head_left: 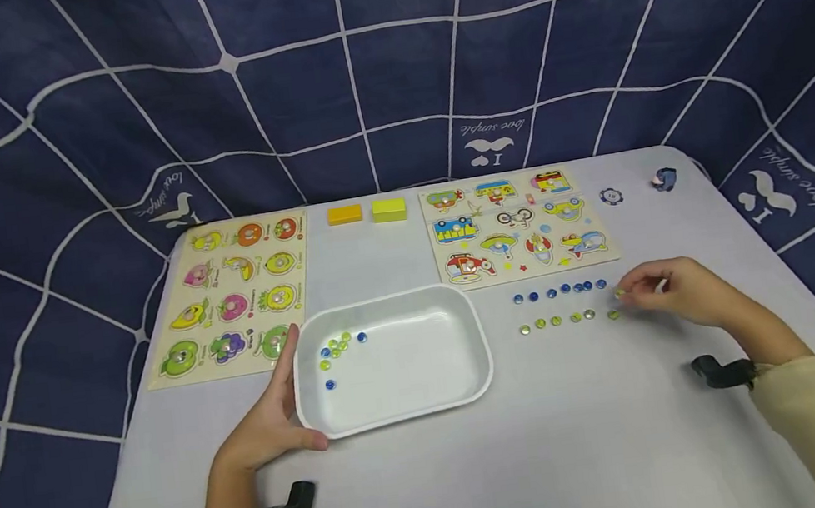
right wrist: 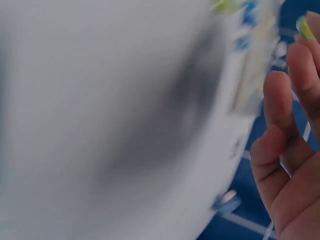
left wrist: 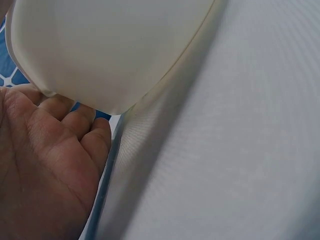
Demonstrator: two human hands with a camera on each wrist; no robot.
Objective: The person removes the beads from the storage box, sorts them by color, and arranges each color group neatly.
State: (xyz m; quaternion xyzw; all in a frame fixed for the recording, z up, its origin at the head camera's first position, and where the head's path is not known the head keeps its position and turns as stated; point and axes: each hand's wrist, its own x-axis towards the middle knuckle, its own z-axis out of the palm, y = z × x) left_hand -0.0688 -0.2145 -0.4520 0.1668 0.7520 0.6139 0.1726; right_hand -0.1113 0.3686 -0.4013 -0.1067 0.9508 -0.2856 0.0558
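A white tray (head_left: 402,405) stands on the table with several yellow-green (head_left: 325,365) and blue glass beads (head_left: 330,384) toward its left end. My left hand (head_left: 271,416) grips that end, fingers along the side wall and thumb at the near corner. In the left wrist view its fingers (left wrist: 80,122) lie against the tray's outer wall. My right hand (head_left: 676,290) pinches a yellow-green glass bead (right wrist: 305,28) between thumb and fingertip, above the right end of two rows. The far row is blue beads (head_left: 551,293), the near row yellow-green beads (head_left: 556,321).
Behind the tray lie a fruit puzzle board (head_left: 191,312) and a vehicle puzzle board (head_left: 523,270). Between them sit an orange block (head_left: 344,214) and a yellow block (head_left: 389,210). A poker chip (head_left: 611,196) and a small dark blue object (head_left: 664,179) are at the back right.
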